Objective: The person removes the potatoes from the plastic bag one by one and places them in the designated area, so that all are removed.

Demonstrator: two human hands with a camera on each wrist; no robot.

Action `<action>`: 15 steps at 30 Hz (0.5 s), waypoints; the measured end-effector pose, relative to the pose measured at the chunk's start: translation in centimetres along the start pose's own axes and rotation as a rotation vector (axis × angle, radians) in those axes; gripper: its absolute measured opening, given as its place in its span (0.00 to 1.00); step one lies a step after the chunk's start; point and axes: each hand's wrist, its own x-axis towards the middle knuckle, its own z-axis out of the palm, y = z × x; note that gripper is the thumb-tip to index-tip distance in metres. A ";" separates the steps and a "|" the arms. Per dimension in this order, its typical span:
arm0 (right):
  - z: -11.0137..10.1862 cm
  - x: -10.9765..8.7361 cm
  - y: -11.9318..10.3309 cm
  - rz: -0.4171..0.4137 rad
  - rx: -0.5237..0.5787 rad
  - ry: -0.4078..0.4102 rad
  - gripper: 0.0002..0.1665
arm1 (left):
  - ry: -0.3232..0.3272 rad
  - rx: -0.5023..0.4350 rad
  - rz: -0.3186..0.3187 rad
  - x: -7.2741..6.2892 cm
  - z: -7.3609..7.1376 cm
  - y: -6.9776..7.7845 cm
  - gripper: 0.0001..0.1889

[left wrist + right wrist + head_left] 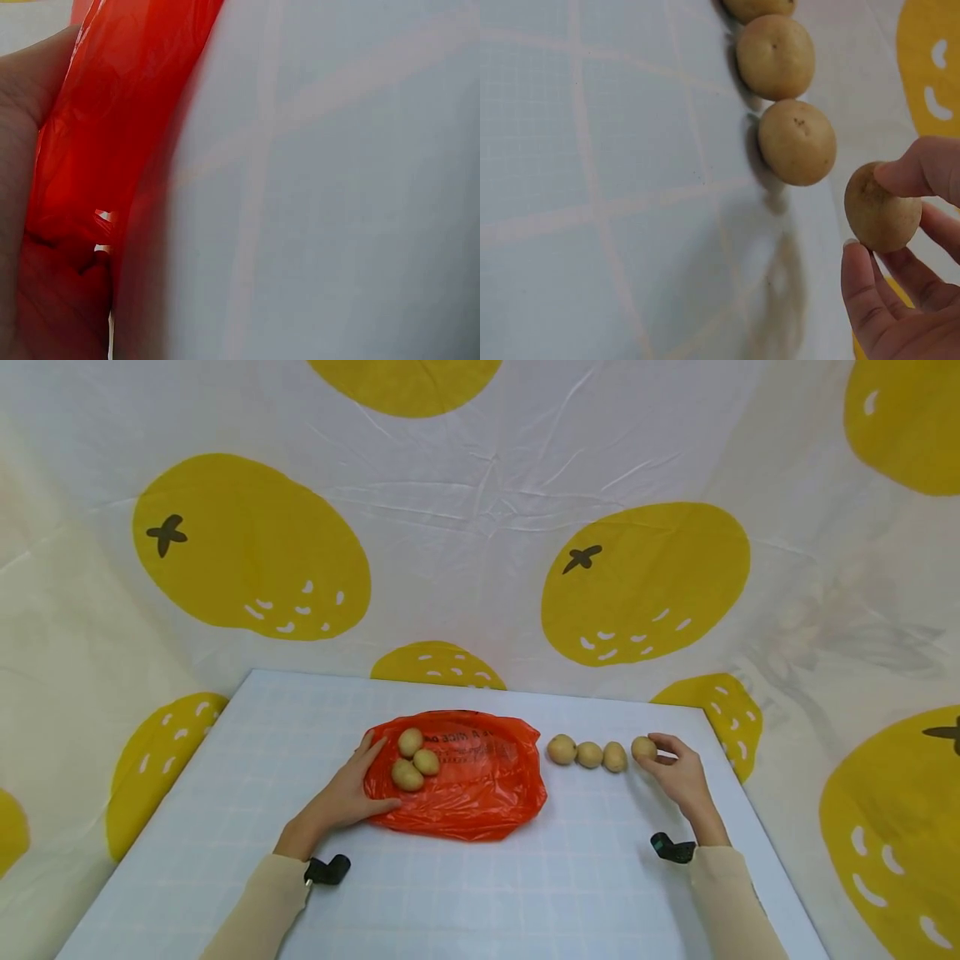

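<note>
Container: one red plastic bag (480, 785), lying on the checked tabletop (570, 885). Contents: three potatoes (407, 776) clustered at its left end, in plain sight; whether within the mouth or on top of the plastic cannot be told. Left hand (347, 789): thumb and fingers spread wide, touching the bag's left end. Right hand (681, 775): thumb and fingertips pinching a single potato (642, 748), just beside a row of three more (589, 755) right of the bag.
</note>
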 end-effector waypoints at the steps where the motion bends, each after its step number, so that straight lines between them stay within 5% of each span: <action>1: 0.0 0.0 0.1 0.001 0.000 -0.003 0.36 | 0.002 -0.001 0.001 0.0 0.0 0.0 0.62; 15: 0.5 0.2 1.4 0.014 -0.012 -0.027 0.37 | 0.010 0.007 0.020 0.0 -0.1 -0.1 0.61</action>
